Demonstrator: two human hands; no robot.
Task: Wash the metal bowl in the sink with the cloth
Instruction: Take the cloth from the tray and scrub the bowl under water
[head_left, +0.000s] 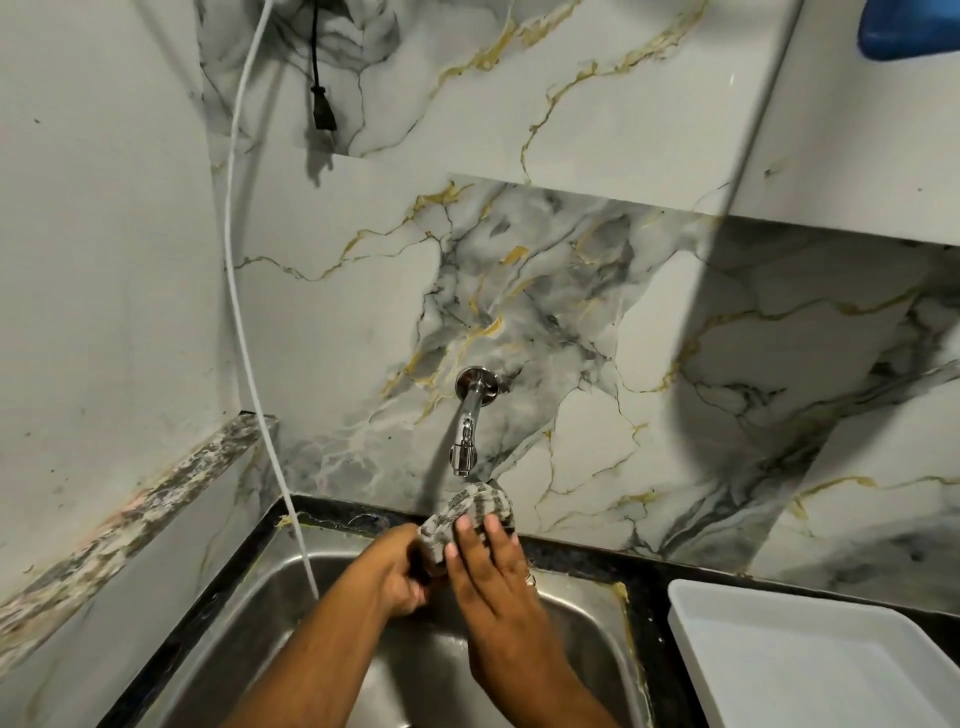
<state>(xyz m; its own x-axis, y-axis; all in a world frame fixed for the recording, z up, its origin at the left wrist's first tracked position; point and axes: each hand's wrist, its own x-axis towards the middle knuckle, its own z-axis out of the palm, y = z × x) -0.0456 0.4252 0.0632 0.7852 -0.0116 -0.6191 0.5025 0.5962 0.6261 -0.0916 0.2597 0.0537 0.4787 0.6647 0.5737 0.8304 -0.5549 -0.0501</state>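
A grey and white striped cloth (470, 512) is bunched up just below the spout of the chrome wall tap (466, 431). My left hand (400, 571) grips its lower end in a fist. My right hand (493, 566) presses flat against the cloth's front, fingers spread upward. Both hands are above the back part of the steel sink (587, 618). No metal bowl shows in the view; my arms cover much of the sink's basin. I cannot tell whether water runs from the tap.
A white plastic tray (810, 660) stands on the dark counter to the right of the sink. A white hose (244, 332) hangs down the wall into the sink's left side. A black plug (322, 109) dangles high on the marble wall.
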